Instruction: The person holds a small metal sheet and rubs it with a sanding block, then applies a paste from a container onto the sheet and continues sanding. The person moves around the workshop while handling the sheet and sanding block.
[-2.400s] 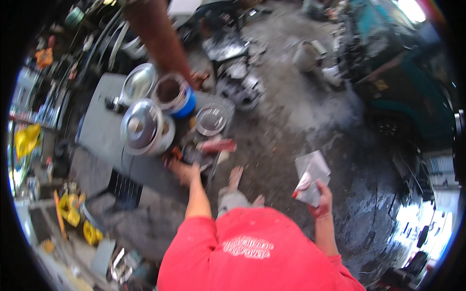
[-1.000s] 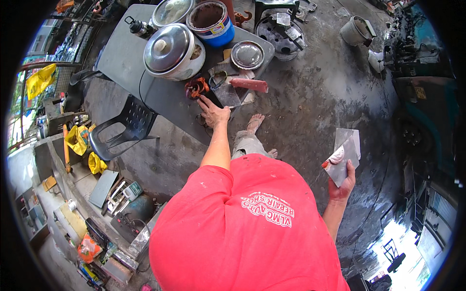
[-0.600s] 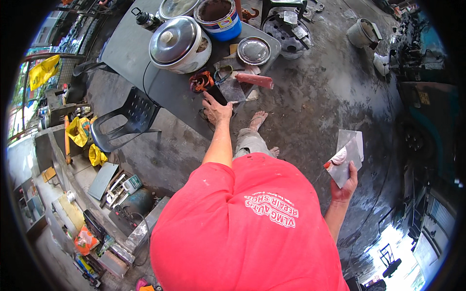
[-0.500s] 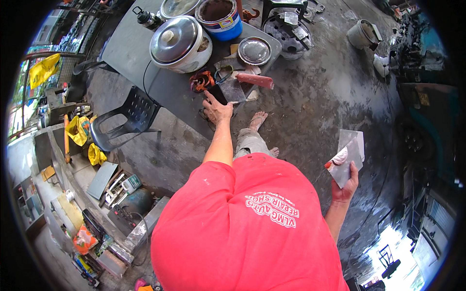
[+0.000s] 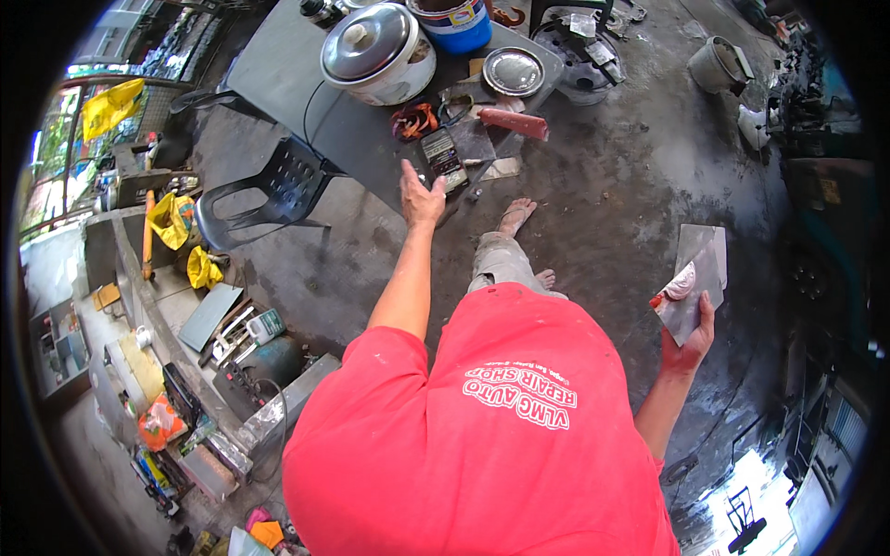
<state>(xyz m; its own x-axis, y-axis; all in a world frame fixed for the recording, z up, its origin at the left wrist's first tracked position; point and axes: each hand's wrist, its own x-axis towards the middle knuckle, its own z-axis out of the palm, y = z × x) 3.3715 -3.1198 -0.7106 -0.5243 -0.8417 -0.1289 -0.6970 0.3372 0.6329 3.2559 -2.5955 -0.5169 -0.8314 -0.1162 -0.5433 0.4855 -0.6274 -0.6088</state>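
My left hand [image 5: 422,198] is open, fingers apart, at the near edge of the grey table [image 5: 269,79]. Just beyond its fingertips lies a dark phone [image 5: 443,158], its screen lit. My right hand [image 5: 691,345] is raised out to the right, closed on thin grey sheets [image 5: 702,255] that overlap. A lump of pale pink paste [image 5: 681,283] with a red dab sits on them. Near the phone are an orange and black bundle [image 5: 414,121], a long red block [image 5: 513,123] and a flat grey plate [image 5: 475,141].
A white pot with a metal lid [image 5: 382,46], a blue bucket [image 5: 464,28] and a round lid [image 5: 514,71] stand farther back on the table. A black plastic chair [image 5: 278,190] is at the left. Beyond the table's right corner lies a wheel cover [image 5: 577,60].
My left hand has drawn back from the phone and its fingers have spread. The phone's dark screen has lit up. My right hand still holds the sheets; the whole view has shifted.
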